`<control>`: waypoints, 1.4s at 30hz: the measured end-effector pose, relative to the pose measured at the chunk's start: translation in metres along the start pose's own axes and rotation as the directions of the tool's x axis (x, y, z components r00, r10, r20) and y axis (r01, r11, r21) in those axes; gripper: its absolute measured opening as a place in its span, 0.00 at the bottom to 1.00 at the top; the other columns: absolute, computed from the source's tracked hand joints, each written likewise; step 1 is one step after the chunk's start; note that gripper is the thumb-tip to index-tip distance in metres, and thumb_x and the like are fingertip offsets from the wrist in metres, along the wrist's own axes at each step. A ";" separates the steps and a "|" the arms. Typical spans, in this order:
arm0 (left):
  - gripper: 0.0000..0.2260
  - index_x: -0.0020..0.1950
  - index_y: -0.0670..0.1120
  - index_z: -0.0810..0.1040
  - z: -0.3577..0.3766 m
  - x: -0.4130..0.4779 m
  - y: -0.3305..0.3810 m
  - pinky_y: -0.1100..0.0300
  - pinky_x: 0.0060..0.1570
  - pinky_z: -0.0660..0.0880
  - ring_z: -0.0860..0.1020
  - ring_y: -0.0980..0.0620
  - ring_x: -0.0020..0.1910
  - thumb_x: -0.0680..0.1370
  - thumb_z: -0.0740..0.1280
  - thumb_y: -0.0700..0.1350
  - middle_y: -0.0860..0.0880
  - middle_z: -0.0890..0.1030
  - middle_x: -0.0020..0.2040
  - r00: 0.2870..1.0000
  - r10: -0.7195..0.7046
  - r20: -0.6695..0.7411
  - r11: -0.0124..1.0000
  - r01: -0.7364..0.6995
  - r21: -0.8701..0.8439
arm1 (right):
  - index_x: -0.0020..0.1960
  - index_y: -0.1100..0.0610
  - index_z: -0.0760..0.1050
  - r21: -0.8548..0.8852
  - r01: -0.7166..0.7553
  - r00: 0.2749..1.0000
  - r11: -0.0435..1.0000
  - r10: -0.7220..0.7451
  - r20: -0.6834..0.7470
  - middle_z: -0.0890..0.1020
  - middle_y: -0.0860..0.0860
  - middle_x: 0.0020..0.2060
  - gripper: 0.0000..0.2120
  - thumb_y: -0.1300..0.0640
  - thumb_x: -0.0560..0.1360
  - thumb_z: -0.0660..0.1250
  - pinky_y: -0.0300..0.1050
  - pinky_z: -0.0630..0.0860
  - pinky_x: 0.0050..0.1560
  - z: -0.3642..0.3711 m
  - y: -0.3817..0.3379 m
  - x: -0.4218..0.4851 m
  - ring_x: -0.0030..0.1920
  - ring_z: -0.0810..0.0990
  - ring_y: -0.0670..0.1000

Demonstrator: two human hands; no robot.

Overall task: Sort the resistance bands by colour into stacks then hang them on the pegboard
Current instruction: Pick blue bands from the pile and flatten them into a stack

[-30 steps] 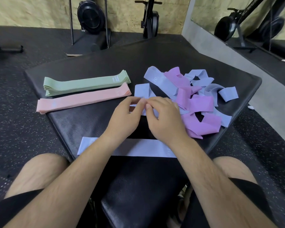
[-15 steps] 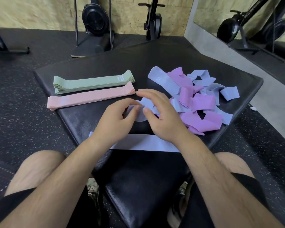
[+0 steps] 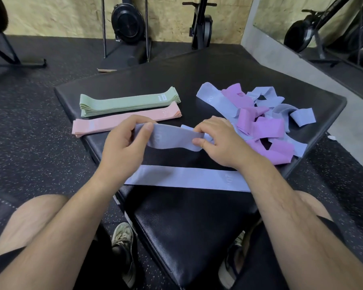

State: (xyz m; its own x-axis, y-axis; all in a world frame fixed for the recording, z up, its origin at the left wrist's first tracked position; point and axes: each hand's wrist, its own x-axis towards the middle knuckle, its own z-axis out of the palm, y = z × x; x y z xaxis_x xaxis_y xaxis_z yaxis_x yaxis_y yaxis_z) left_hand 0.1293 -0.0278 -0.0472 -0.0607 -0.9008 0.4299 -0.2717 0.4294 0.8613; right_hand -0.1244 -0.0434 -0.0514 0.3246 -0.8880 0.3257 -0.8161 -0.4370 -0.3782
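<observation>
Lilac-blue band (image 3: 172, 138) stretched between both hands, left hand (image 3: 125, 146) pinching one end, right hand (image 3: 220, 143) gripping the other

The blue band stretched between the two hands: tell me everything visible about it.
The blue band is a flat, wide strip of pale periwinkle, fabric-like elastic with a faint print near its left end. It is held up off the black pad, running roughly level, its lower edge wavy. The left hand grips its left end, thumb in front; the right hand pinches its right end. A second band lies flat on the pad nearer the person.
</observation>
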 end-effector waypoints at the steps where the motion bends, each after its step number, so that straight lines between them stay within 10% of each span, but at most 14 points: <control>1: 0.07 0.48 0.54 0.80 -0.004 0.001 -0.001 0.56 0.45 0.72 0.76 0.57 0.40 0.82 0.64 0.45 0.60 0.80 0.38 1.000 -0.004 -0.019 1.000 0.004 -0.025 | 0.48 0.51 0.76 -0.026 -0.003 1.000 1.000 0.003 0.000 0.76 0.43 0.42 0.03 0.52 0.78 0.67 0.47 0.64 0.63 -0.001 0.003 0.000 0.47 0.71 0.49; 9: 0.06 0.48 0.46 0.80 -0.030 0.011 -0.008 0.60 0.39 0.72 0.73 0.55 0.36 0.83 0.65 0.43 0.56 0.78 0.38 0.974 -0.156 -0.165 0.981 0.133 -0.142 | 0.52 0.52 0.79 -0.164 -0.175 0.984 0.971 0.168 -0.052 0.80 0.47 0.46 0.03 0.57 0.80 0.67 0.40 0.57 0.57 -0.016 0.030 -0.009 0.53 0.74 0.52; 16: 0.05 0.49 0.48 0.86 -0.051 0.017 -0.028 0.43 0.52 0.76 0.80 0.46 0.46 0.79 0.71 0.47 0.46 0.85 0.46 0.930 -0.364 0.049 0.908 0.366 -0.206 | 0.51 0.44 0.78 0.350 -0.293 0.932 0.890 0.347 -0.102 0.82 0.35 0.47 0.08 0.57 0.79 0.71 0.26 0.71 0.51 -0.051 0.020 -0.044 0.49 0.78 0.36; 22: 0.05 0.46 0.48 0.82 -0.051 0.010 -0.030 0.57 0.40 0.71 0.77 0.51 0.38 0.74 0.77 0.43 0.46 0.84 0.42 0.900 -0.421 0.110 0.905 0.426 -0.023 | 0.54 0.46 0.82 0.505 -0.449 0.888 0.737 0.429 0.163 0.87 0.46 0.50 0.10 0.60 0.77 0.74 0.36 0.80 0.52 -0.060 0.022 -0.080 0.47 0.84 0.43; 42: 0.08 0.43 0.46 0.83 -0.046 -0.009 -0.025 0.71 0.28 0.65 0.71 0.61 0.27 0.71 0.80 0.46 0.50 0.77 0.34 0.890 -0.411 0.197 0.829 0.275 0.487 | 0.51 0.49 0.84 0.261 -0.569 0.810 0.780 0.475 0.344 0.79 0.37 0.30 0.08 0.60 0.74 0.76 0.42 0.72 0.44 -0.055 0.023 -0.097 0.35 0.72 0.48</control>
State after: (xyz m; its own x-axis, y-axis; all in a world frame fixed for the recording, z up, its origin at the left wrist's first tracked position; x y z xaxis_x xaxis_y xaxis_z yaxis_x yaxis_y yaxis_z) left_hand 0.1812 -0.0276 -0.0601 -0.1314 -0.9910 -0.0244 -0.7097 0.0769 0.7003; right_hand -0.2015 0.0408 -0.0441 0.0395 -0.9760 -0.2144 -0.6963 0.1270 -0.7064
